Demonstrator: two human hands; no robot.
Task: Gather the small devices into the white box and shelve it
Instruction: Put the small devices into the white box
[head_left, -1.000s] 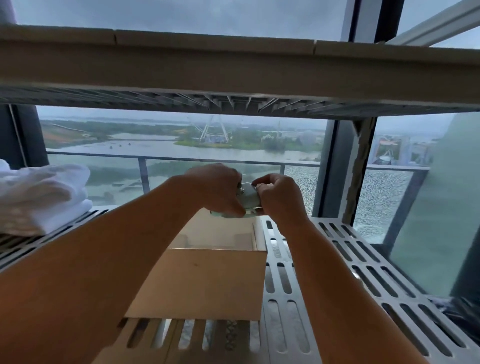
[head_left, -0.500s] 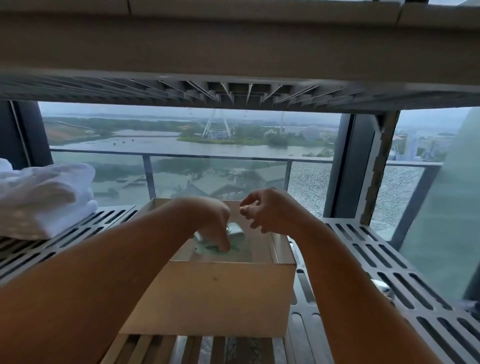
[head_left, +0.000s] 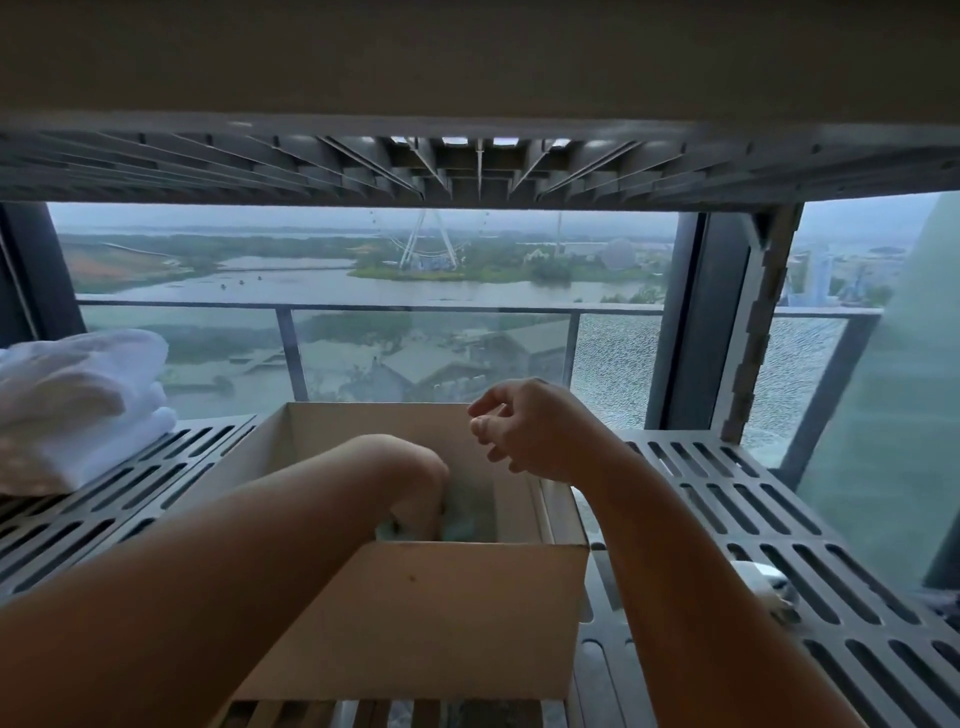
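Note:
A white cardboard box stands open on the slatted shelf in front of me. My left hand reaches down into the box, and its fingers are mostly hidden behind the near wall. They are down at a pale green device on the box floor; whether they hold it I cannot tell. Above the right rim of the box hovers my right hand, fingers loosely curled and holding nothing.
Folded white towels lie on the shelf at the left. A small white object sits by the slats to the right of my right forearm. The upper shelf hangs low overhead. A window with a balcony rail is behind.
Both hands held a small device above the box a second ago. My left hand has since gone down into the box with it, and my right hand has let go and drawn back to the right.

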